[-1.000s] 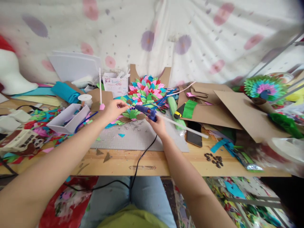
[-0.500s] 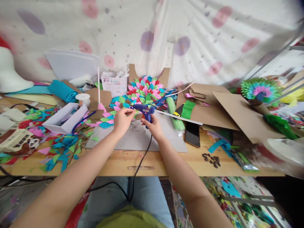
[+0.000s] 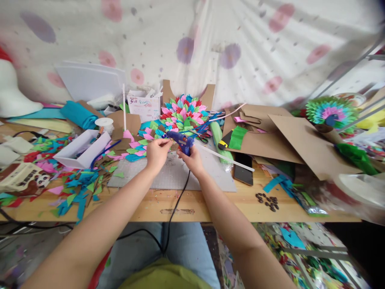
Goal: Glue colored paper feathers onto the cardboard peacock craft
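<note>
My right hand (image 3: 191, 159) grips a blue hot glue gun (image 3: 182, 141), its nozzle pointing left. A long white glue stick (image 3: 230, 158) sticks out from its back end, and a black cord hangs below. Just left of the nozzle, the fingers of my left hand (image 3: 158, 151) are pinched together; what they hold is too small to make out. Both hands are above a grey cutting mat (image 3: 204, 178). Behind them lies a colourful piece of layered paper petals (image 3: 183, 112) in pink, green, red and blue.
Paper scraps (image 3: 81, 186) and a white open box (image 3: 82, 150) lie on the left. To the right are a phone (image 3: 243, 168), a yellow-black cutter (image 3: 225, 140), brown cardboard sheets (image 3: 309, 144) and several dark seed-like pieces (image 3: 267, 200). A paper peacock (image 3: 331, 114) stands far right.
The glue gun has shifted slightly left, its nozzle now closer to my left fingers. The glue stick tilts down more steeply at its right end.
</note>
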A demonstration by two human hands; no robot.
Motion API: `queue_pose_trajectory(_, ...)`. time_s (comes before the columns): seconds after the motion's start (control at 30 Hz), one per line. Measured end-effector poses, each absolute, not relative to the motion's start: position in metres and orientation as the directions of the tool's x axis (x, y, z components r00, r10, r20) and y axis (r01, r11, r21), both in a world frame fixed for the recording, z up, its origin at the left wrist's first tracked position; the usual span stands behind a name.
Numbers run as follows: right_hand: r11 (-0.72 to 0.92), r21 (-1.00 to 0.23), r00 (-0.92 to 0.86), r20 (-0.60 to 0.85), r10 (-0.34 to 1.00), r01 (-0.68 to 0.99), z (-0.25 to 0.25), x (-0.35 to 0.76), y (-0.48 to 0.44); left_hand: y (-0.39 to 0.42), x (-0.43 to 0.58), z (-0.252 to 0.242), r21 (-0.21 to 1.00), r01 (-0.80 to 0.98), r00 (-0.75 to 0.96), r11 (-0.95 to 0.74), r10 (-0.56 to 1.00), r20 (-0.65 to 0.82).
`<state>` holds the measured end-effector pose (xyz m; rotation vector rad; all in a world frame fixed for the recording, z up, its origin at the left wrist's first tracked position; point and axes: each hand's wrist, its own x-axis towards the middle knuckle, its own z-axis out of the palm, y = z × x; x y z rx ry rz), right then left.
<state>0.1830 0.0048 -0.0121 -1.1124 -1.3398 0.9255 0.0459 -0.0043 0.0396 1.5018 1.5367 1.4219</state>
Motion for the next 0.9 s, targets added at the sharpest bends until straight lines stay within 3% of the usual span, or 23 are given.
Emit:
queue_pose_trajectory(0.33, 0.212, -0.919, 0.094, 0.256, 0.962, 0.332, -0.012, 0.185, 0.000, -0.002, 0.053, 0.040, 0.946, 0.275, -0.273, -0.172, 0.929, 0.248)
queue_pose_trajectory(0.53, 0.247, -0.871, 0.080, 0.308, 0.948, 0.425, -0.005, 0.183, -0.006, 0.001, 0.058, 0.040, 0.992, 0.090, -0.335, -0.087, 0.936, 0.112)
queue_pose_trajectory(0.7, 0.215, -0.839, 0.146, 0.327, 0.934, 0.500, -0.003, 0.187, -0.006, 0.003, 0.059, 0.052, 0.975, -0.195, -0.295, -0.107, 0.954, 0.046)
queue_pose_trajectory(0.9, 0.135, -0.919, 0.220, 0.228, 0.948, 0.371, -0.004, 0.194, 0.003, 0.017, 0.036, 0.064, 0.941, -0.270, -0.374, -0.203, 0.923, 0.091)
